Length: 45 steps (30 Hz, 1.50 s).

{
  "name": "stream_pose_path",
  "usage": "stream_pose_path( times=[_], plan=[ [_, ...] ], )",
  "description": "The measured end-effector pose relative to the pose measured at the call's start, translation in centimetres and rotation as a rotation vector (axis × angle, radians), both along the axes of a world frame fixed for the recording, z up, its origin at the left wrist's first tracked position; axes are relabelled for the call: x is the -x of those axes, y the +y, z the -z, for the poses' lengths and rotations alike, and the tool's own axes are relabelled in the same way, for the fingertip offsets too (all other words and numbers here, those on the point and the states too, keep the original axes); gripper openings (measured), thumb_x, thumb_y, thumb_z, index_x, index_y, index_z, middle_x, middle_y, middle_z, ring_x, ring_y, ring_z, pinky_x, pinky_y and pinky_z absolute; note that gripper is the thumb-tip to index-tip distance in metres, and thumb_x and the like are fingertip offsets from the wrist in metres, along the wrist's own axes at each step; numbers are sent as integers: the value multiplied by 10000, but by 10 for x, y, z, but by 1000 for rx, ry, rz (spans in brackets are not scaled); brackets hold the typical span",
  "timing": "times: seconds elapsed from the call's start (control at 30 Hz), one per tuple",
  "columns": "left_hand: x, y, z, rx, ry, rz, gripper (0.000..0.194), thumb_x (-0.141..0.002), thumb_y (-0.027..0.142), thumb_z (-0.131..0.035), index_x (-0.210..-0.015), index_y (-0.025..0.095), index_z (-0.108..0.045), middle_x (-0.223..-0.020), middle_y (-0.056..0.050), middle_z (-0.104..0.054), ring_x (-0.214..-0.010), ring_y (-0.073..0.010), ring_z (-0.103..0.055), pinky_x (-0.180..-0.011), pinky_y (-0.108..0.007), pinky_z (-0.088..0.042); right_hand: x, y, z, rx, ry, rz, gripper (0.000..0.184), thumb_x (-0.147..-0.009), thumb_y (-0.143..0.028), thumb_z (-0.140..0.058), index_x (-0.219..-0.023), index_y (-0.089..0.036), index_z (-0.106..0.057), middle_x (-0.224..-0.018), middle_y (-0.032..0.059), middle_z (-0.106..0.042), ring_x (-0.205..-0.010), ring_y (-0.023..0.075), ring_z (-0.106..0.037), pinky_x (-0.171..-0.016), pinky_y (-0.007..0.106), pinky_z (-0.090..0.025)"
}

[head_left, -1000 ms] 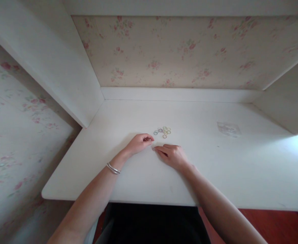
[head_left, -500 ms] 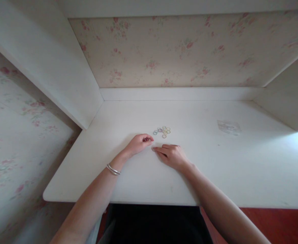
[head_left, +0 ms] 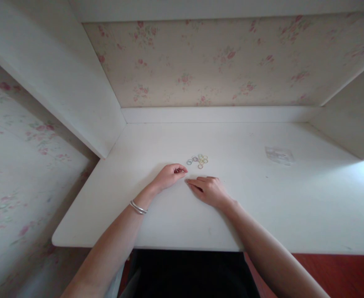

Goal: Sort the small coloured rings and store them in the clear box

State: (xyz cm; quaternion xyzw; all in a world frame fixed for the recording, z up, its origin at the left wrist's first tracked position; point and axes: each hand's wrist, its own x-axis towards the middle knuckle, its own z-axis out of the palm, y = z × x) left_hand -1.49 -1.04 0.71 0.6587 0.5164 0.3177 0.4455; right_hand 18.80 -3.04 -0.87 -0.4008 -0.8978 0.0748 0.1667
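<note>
Several small thin rings point(head_left: 201, 160), like little rubber bands in yellowish and greyish-purple tones, lie in a loose cluster on the white desk point(head_left: 182, 223). Just below and left of them, my left hand point(head_left: 169, 176) rests on its side with fingers curled and tips close to the thumb; what is in the pinch, if anything, is too small to make out. My right hand point(head_left: 211, 190) lies palm down, index finger stretched left, thumb apart from it. A tiny pale ring-like edge shows at that fingertip, touching the desk. The two hands' fingertips are close but apart.
A clear plastic bag point(head_left: 279, 156) lies flat on the right of the desk. White panels point(head_left: 60, 74) rise at the left and right sides, and a low ledge point(head_left: 222, 114) runs along the back below flowered wallpaper point(head_left: 200, 62). The desk's front edge is near my body.
My right index fingertip has shifted very slightly left. My left hand, the ring cluster and the bag have stayed in place.
</note>
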Motion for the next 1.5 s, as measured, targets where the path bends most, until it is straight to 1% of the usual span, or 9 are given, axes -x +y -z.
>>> stream_pose_path(
  times=[0.27,0.4,0.6,0.77,0.9,1.03,1.3,1.4,1.5],
  plan=[
    [0,1,5,-24,33,8,218,-797,319,-568,-914,171,-679,-911,-30,-697,-840,-160,-612,-764,-263,-449,1,0,2,11,11,1,317,-957,-347,-365,-1124,-320,-633,-891,-1,-709,-762,143,-630,-677,257,-396],
    [-1,2,10,-76,86,30,201,-794,295,-569,-910,173,-679,-900,-31,-693,-826,-156,-610,-762,-259,-458,0,-1,-1,21,53,10,300,-953,-353,-374,-1076,-304,-643,-894,-8,-707,-752,132,-628,-667,244,-389],
    [-8,3,15,-210,222,8,178,-801,255,-557,-912,185,-677,-898,-21,-681,-787,-141,-600,-743,-249,-457,-1,-5,-6,-7,114,62,296,-945,-334,-384,-923,-262,-671,-738,-12,-675,-626,107,-576,-598,231,-340],
    [-21,8,6,-295,333,11,215,-820,266,-529,-967,194,-668,-886,-25,-657,-752,-138,-587,-725,-245,-460,-3,-5,-6,-18,159,93,291,-939,-319,-394,-899,-248,-674,-726,-6,-676,-605,99,-567,-592,221,-334],
    [-35,19,-2,-312,416,102,224,-808,287,-555,-980,221,-682,-933,-35,-648,-790,-158,-591,-725,-254,-460,-6,-3,-4,-20,225,131,310,-943,-325,-382,-941,-239,-680,-756,9,-693,-630,101,-587,-616,208,-366],
    [-47,31,-4,-314,471,163,236,-810,289,-552,-993,238,-692,-968,-57,-635,-827,-188,-592,-723,-277,-454,-10,-2,-4,-23,298,188,330,-945,-353,-379,-997,-235,-683,-787,28,-708,-671,116,-616,-654,212,-411],
    [-60,35,-6,-344,443,202,168,-820,225,-529,-809,191,-693,-905,-63,-621,-779,-178,-585,-734,-284,-441,-14,0,-7,-26,349,230,336,-942,-379,-386,-997,-239,-687,-815,36,-719,-693,130,-632,-668,221,-424],
    [-59,35,-9,-367,440,180,176,-828,212,-520,-819,186,-694,-886,-53,-612,-801,-166,-580,-755,-270,-442,-14,2,-8,-29,375,291,323,-936,-382,-397,-986,-248,-687,-778,21,-713,-659,130,-619,-652,226,-408],
    [-52,32,-12,-387,414,115,188,-847,264,-524,-873,195,-697,-885,-38,-597,-795,-148,-575,-762,-256,-446,-16,8,-9,-3,395,419,304,-924,-382,-415,-941,-255,-690,-694,4,-690,-621,135,-600,-634,235,-399]
  ],
)
